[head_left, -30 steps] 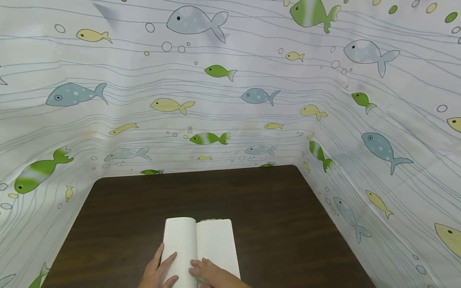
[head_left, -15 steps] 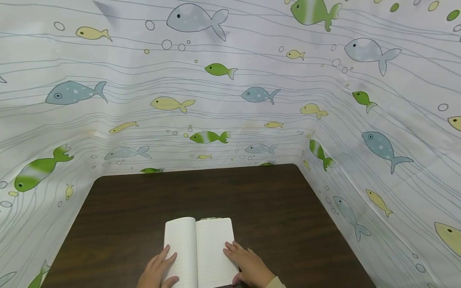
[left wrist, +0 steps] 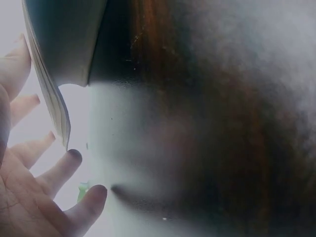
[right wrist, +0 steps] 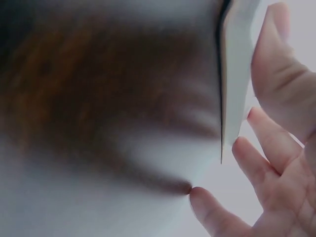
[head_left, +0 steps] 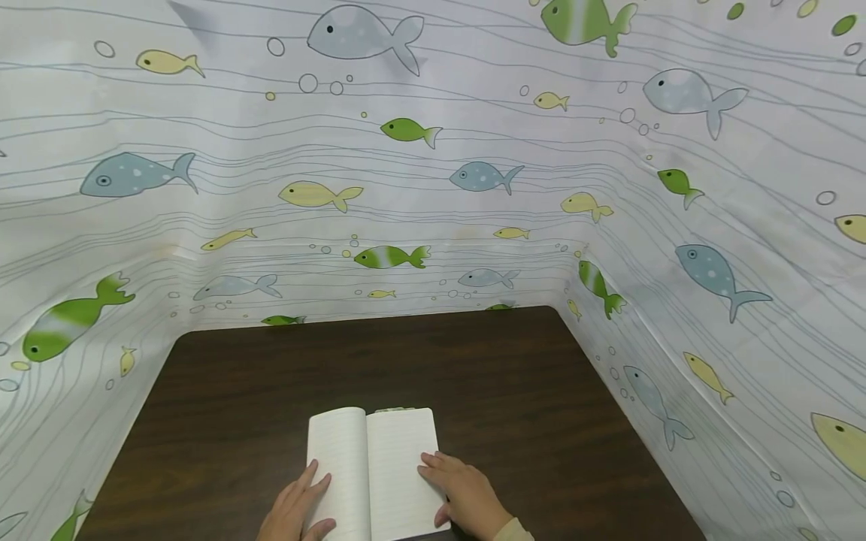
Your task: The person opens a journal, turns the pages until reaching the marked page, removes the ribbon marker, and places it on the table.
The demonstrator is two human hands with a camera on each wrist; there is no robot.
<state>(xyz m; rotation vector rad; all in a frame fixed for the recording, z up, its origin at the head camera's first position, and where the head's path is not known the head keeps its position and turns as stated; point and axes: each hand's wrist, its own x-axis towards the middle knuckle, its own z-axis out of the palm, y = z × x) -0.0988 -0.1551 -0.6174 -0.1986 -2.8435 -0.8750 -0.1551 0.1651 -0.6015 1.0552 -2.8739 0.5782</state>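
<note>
An open notebook [head_left: 402,473] with lined white pages lies on the dark table, its left page bulging near the spine. On the outer edge of the left page my left hand [head_left: 294,507] rests with fingers spread, thumb on the page lower down. My right hand [head_left: 467,496] rests along the right page's outer edge, fingertips on the paper and thumb near the bottom corner. The left wrist view shows the notebook's page edges [left wrist: 54,98] beside the spread fingers. In the right wrist view, the page block [right wrist: 237,74] stands next to the right thumb and fingers.
The dark wood-grain table [head_left: 406,361] stretches beyond the notebook and to both sides. A white fish-print sheet [head_left: 419,218] rises behind the table and along its left and right sides. Something small and greenish [head_left: 392,409] shows at the right page's top edge.
My right hand has moved right, from near the spine to the right page's outer edge, uncovering that page. The left hand has stayed at the left page.
</note>
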